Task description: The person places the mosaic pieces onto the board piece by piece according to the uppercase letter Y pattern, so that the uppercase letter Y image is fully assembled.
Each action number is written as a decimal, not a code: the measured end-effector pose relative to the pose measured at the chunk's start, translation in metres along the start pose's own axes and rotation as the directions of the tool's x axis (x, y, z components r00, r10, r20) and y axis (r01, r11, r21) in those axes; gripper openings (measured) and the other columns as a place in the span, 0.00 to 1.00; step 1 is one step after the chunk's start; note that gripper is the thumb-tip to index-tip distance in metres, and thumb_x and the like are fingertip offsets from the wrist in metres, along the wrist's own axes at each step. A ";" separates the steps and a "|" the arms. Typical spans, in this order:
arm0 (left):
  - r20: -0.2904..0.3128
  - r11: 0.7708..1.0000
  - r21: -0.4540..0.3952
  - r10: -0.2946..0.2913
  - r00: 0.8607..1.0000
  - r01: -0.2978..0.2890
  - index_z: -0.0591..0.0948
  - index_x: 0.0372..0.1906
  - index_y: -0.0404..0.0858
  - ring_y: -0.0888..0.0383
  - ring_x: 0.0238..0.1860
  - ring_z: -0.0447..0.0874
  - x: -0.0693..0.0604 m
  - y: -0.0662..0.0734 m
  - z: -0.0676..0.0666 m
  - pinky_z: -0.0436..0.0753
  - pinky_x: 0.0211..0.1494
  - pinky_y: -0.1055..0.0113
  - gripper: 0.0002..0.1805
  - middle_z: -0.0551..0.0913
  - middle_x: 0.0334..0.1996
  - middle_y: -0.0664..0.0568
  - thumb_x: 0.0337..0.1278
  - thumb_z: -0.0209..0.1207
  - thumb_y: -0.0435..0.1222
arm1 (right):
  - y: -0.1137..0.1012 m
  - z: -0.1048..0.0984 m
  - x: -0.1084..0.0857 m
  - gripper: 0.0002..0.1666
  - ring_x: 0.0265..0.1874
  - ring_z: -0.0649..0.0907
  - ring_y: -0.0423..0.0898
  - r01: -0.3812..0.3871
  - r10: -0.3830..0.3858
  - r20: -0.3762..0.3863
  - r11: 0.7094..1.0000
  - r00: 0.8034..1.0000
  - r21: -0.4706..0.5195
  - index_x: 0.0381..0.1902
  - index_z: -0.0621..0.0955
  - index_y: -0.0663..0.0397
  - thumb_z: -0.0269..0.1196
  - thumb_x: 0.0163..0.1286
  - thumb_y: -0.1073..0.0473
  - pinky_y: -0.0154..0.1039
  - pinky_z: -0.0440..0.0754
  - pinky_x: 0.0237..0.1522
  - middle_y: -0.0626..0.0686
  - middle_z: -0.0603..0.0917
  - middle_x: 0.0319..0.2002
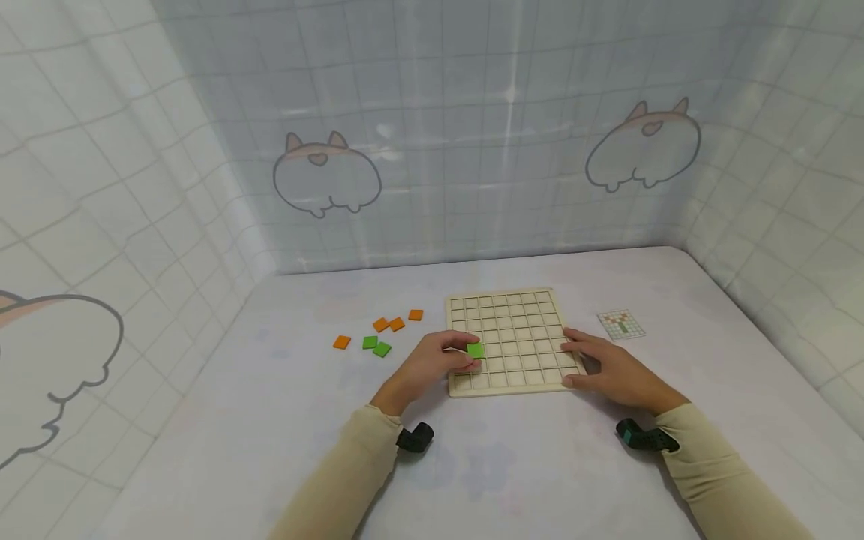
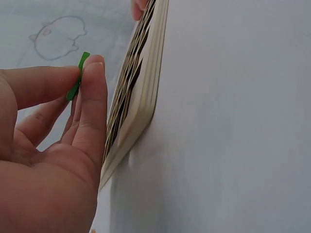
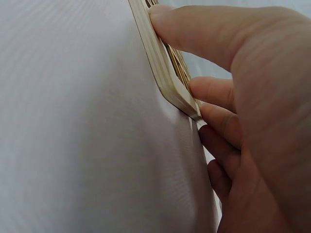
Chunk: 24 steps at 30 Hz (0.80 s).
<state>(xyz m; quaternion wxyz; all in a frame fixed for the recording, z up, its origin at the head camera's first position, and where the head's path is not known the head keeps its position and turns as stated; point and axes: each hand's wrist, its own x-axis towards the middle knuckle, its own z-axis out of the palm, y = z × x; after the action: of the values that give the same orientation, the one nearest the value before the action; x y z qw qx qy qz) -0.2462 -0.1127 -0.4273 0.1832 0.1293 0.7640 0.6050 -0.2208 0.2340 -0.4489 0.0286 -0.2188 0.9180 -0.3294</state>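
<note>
A person in pale beige sleeves (image 1: 349, 466) works at a white tabletop (image 1: 526, 450), the left hand (image 1: 427, 364) pinching a small, flat, square green tile (image 1: 475, 351) between thumb and fingers. The tile hangs over the left columns of a square, pale wooden grid board (image 1: 511, 361); the left wrist view shows it edge-on and apart from the wood. Being square, it offers no long axis, though its face looks roughly parallel to the grid. The left grip is the nearer to the tile, with the board's cells beneath and to its right, a gap on which the coming move seems to turn. The right hand (image 1: 610, 373), its grip relaxed, rests thumb and fingertips along the board's right edge. Four orange square tiles (image 1: 342, 342) and two more green ones (image 1: 382, 349) lie to the left; a small card printed with a coloured grid (image 1: 621, 324) lies to the right.
</note>
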 end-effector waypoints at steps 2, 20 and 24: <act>0.002 1.000 0.004 -0.010 1.000 0.010 0.82 0.59 0.42 0.56 0.47 0.87 0.004 0.001 0.006 0.80 0.53 0.65 0.19 0.83 0.49 0.49 0.64 0.63 0.29 | 0.000 0.001 0.000 0.43 0.75 0.57 0.62 0.000 0.000 0.002 1.000 1.000 0.007 0.69 0.74 0.57 0.69 0.64 0.38 0.63 0.56 0.69 0.57 0.61 0.76; -0.028 0.947 0.315 0.083 0.996 -0.070 0.87 0.51 0.45 0.63 0.41 0.81 0.028 0.011 0.045 0.80 0.45 0.68 0.15 0.84 0.38 0.60 0.58 0.68 0.32 | -0.001 0.001 0.001 0.44 0.75 0.58 0.62 -0.017 0.017 -0.004 1.000 1.000 0.000 0.68 0.75 0.57 0.69 0.64 0.37 0.64 0.56 0.69 0.57 0.61 0.76; -0.005 0.911 0.404 0.096 0.995 -0.086 0.87 0.51 0.46 0.66 0.40 0.80 0.031 0.012 0.050 0.80 0.45 0.70 0.14 0.84 0.38 0.62 0.60 0.67 0.33 | -0.002 -0.001 0.000 0.44 0.75 0.58 0.63 -0.027 0.027 0.001 1.000 1.000 -0.005 0.69 0.75 0.57 0.68 0.64 0.36 0.64 0.56 0.69 0.57 0.61 0.76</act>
<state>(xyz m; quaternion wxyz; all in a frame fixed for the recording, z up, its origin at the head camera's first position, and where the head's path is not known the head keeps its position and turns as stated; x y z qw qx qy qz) -0.2528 -0.0533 -0.4292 0.1147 0.1920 0.8677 0.4439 -0.2207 0.2332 -0.4467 0.0332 -0.2066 0.9217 -0.3267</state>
